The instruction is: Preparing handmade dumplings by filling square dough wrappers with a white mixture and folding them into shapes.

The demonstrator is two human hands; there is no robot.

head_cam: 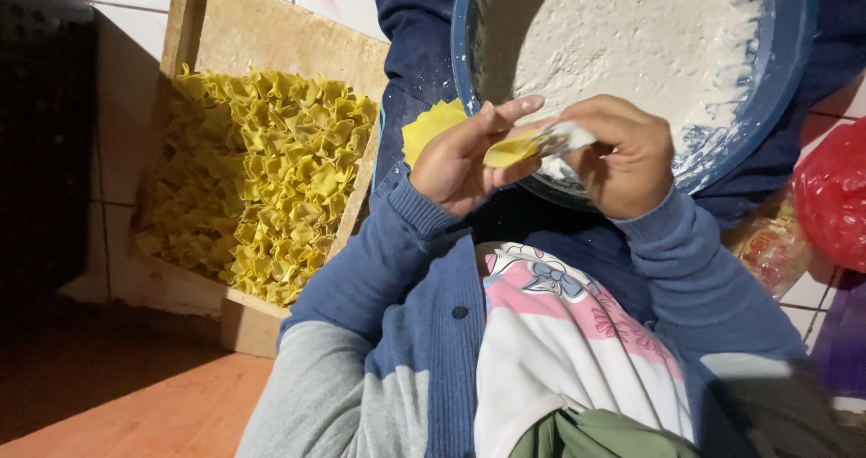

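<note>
My left hand holds a thin yellow dough wrapper flat across its fingers. My right hand grips a small tool smeared with white filling, its tip touching the wrapper. Both hands hover over the near rim of a blue bowl of white filling resting on my lap. More yellow wrappers lie just behind my left hand. To the left, a wooden tray leans against the tiled wall, piled with several folded yellow dumplings.
A red plastic bag and a clear printed packet lie at the right on white tiles. A dark object stands at the far left. Orange-brown floor shows at the lower left.
</note>
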